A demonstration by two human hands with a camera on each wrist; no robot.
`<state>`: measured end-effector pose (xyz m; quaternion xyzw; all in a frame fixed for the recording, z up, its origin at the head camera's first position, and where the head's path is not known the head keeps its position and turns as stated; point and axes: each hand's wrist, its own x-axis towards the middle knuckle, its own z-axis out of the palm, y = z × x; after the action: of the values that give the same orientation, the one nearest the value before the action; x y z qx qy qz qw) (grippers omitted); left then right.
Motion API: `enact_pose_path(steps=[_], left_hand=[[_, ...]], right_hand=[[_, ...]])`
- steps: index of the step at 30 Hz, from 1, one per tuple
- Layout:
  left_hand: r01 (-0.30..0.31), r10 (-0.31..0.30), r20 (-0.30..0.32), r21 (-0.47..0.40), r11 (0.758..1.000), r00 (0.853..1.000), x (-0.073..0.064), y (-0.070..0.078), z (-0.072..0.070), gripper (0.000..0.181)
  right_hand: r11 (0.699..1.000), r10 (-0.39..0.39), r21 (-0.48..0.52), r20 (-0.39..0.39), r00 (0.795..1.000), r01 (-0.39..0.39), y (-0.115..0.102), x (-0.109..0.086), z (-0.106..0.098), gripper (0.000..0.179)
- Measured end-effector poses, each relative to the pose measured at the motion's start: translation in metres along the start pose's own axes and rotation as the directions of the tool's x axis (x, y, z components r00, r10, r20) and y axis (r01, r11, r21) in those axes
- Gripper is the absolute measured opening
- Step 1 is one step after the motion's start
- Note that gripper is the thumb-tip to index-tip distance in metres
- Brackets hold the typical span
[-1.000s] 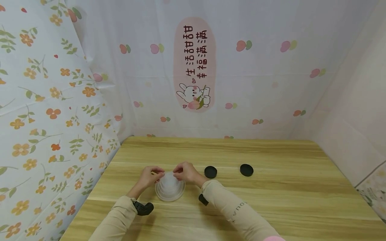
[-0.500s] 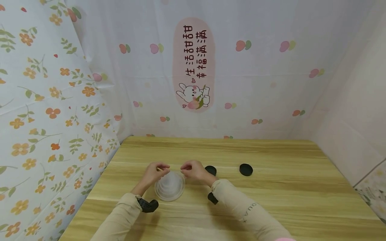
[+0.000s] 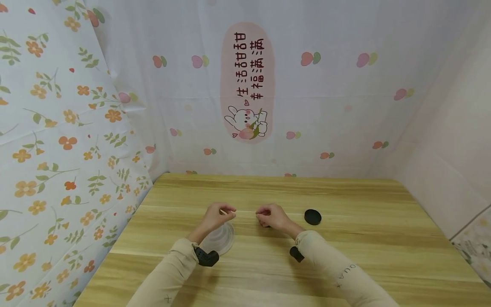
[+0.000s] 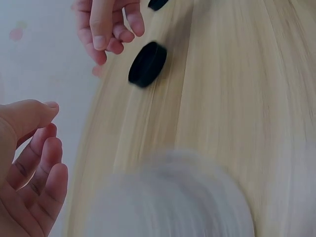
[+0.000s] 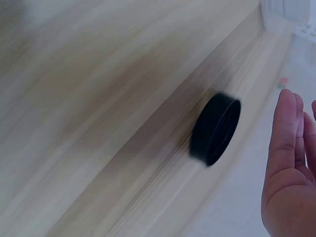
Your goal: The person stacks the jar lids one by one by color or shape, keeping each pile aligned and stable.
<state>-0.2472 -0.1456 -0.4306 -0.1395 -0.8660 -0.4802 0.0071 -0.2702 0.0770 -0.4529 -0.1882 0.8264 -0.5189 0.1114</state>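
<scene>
A translucent, round, stepped plastic piece point(image 3: 222, 242) stands on the table at the left, partly covered by my left hand point(image 3: 215, 217) and wrist. The left hand is above its far side, thumb and fingers loosely bent, with nothing between them. To the right, my right hand point(image 3: 275, 217) hovers over a shallow black round cap point(image 5: 216, 129), mostly hidden beneath it in the head view. The left wrist view shows that cap lying apart from the right hand's fingers. No object is in the right hand. The translucent piece is blurred in the left wrist view.
A second black round cap point(image 3: 313, 217) lies farther right on the wooden table point(image 3: 345, 264). Patterned cloth point(image 3: 326, 106) hangs behind the table and along its sides. Black wrist cameras point(image 3: 207, 257) stick out below both wrists.
Both hands have drawn off the translucent piece and moved right, the right hand farther, now above the nearer cap. The gap between the hands has widened. The translucent piece and farther cap stay put.
</scene>
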Motion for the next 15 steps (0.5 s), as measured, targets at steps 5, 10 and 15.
enact_pose_path(steps=[5,10,15], left_hand=[[-0.015,0.015,0.047,-0.005,1.0,0.999,0.011,0.013,0.02,0.016],[-0.053,0.056,0.088,-0.036,0.998,0.995,0.02,0.021,0.041,0.017],[-0.074,0.081,0.115,-0.065,0.995,0.99,0.025,0.027,0.065,0.015]], right_hand=[[0.999,0.05,-0.013,-0.06,0.997,-0.051,0.011,-0.008,-0.017,0.021],[0.998,0.053,-0.039,-0.102,0.993,-0.057,0.021,-0.018,-0.034,0.021],[0.996,0.069,-0.044,-0.118,0.991,-0.075,0.03,-0.028,-0.049,0.024]])
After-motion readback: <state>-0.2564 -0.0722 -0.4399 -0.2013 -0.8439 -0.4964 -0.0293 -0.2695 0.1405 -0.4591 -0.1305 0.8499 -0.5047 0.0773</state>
